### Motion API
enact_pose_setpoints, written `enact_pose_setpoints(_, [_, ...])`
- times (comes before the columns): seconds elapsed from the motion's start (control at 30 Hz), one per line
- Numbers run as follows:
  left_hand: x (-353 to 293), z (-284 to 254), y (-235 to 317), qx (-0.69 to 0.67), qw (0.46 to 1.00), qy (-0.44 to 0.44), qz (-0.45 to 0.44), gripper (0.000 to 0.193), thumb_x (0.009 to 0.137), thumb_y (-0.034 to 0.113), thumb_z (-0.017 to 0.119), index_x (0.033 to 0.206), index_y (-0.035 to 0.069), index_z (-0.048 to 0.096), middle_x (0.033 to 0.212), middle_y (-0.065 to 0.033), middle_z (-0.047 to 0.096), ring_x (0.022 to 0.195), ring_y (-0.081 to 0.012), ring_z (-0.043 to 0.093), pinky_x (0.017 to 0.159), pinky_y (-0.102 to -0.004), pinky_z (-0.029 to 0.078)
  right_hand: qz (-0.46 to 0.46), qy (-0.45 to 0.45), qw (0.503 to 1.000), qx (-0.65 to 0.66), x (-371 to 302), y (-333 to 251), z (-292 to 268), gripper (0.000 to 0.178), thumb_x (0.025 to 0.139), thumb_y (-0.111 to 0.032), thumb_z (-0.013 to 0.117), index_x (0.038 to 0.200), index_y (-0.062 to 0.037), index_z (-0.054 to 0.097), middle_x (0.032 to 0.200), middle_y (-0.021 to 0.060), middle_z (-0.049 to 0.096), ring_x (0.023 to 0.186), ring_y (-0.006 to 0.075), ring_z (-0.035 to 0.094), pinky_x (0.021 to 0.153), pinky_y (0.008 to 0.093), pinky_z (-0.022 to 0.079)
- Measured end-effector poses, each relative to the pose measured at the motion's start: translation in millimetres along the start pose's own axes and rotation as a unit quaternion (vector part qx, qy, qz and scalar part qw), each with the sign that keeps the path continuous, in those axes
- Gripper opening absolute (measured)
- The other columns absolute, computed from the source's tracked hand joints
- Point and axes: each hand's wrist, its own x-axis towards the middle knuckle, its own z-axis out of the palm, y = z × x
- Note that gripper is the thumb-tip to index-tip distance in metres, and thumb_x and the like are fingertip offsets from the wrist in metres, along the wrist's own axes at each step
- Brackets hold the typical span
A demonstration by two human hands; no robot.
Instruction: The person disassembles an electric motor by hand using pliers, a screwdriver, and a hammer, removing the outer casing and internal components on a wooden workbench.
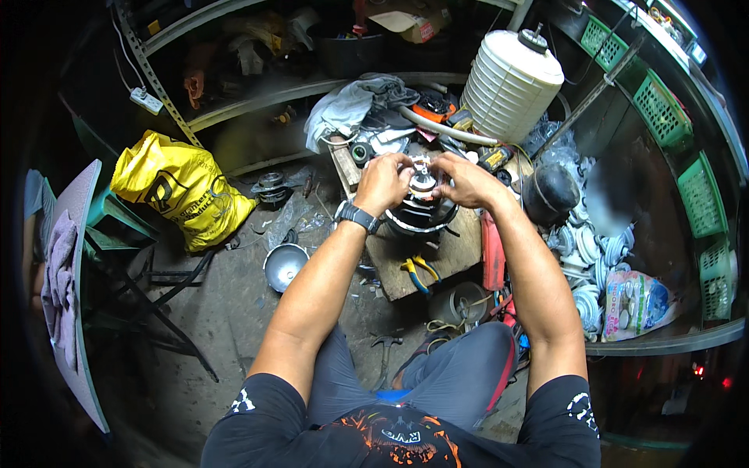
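Observation:
A round, motor-like assembly (422,204) with a shiny metal middle and a dark, wider base stands on a low wooden board (385,274) in front of me. My left hand (382,184), a watch on its wrist, has its fingers curled against the left side of the assembly's top. From the right, my right hand (468,182) grips the same top part with bent fingers. The fingertips partly hide what lies between them. Pliers with yellow and blue handles (421,273) rest at the board's near edge.
Left on the floor are a yellow sack (183,191), a metal bowl (286,267) and another motor-like part (271,189). A hammer (385,359) lies near my legs. A white ribbed tank (511,86) stands behind, with cloths (351,109) left of it. Pale plastic parts (585,249) heap at right.

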Motion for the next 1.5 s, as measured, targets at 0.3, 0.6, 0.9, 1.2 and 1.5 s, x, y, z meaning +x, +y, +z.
enact_pose_setpoints(0.3, [-6, 6, -9, -0.038, 0.999, -0.016, -0.003, 0.034, 0.097, 0.023, 0.073, 0.123, 0.001, 0.069, 0.118, -0.019, 0.074, 0.111, -0.0303, 0.073, 0.097, -0.0395, 0.055, -0.01, 0.299, 0.954, 0.038, -71, -23, 27, 0.066, 0.088, -0.026, 0.08, 0.144, -0.0015, 0.054, 0.142, 0.0245, 0.057, 0.132, 0.0424, 0.055, 0.112, 0.0468, 0.045])
enact_pose_setpoints(0.6, [-5, -9, -22, 0.025, 0.994, -0.065, 0.085, 0.082, 0.081, 0.042, 0.086, 0.144, -0.001, 0.056, 0.14, -0.0207, 0.06, 0.132, -0.0357, 0.057, 0.114, -0.0426, 0.044, 0.277, 0.096, 0.956, -0.003, -141, -111, 185, 0.074, 0.083, -0.042, 0.086, 0.133, 0.0017, 0.055, 0.139, 0.0248, 0.051, 0.129, 0.0437, 0.051, 0.103, 0.0543, 0.047])
enact_pose_setpoints(0.9, [-18, -4, -23, 0.024, 0.989, -0.103, 0.099, 0.108, 0.074, 0.051, 0.09, 0.156, -0.001, 0.041, 0.156, -0.0286, 0.045, 0.146, -0.0438, 0.042, 0.123, -0.0485, 0.034, 0.261, 0.092, 0.961, -0.01, -139, -76, 214, 0.039, 0.093, -0.025, 0.065, 0.121, 0.0009, 0.057, 0.115, 0.0232, 0.06, 0.109, 0.0407, 0.06, 0.094, 0.0515, 0.05])
enact_pose_setpoints(1.2, [-27, -39, -9, -0.024, 0.981, -0.059, 0.182, 0.073, 0.074, 0.042, 0.093, 0.133, 0.008, 0.065, 0.15, -0.0175, 0.053, 0.138, -0.0375, 0.049, 0.117, -0.0477, 0.04, 0.261, 0.063, 0.645, 0.715, -211, -68, 85, 0.02, 0.098, -0.014, 0.048, 0.114, -0.0034, 0.053, 0.107, 0.0111, 0.06, 0.092, 0.0299, 0.072, 0.079, 0.0421, 0.06])
enact_pose_setpoints(1.5, [-44, 18, 33, -0.296, 0.944, -0.143, -0.037, 0.043, 0.097, 0.044, 0.077, 0.104, 0.002, 0.077, 0.091, -0.0065, 0.074, 0.081, -0.0145, 0.069, 0.072, -0.0338, 0.056, 0.15, 0.075, 0.66, 0.732, -142, -37, 30, 0.023, 0.097, -0.015, 0.047, 0.115, -0.0027, 0.054, 0.085, 0.0093, 0.058, 0.087, 0.035, 0.068, 0.077, 0.045, 0.057])
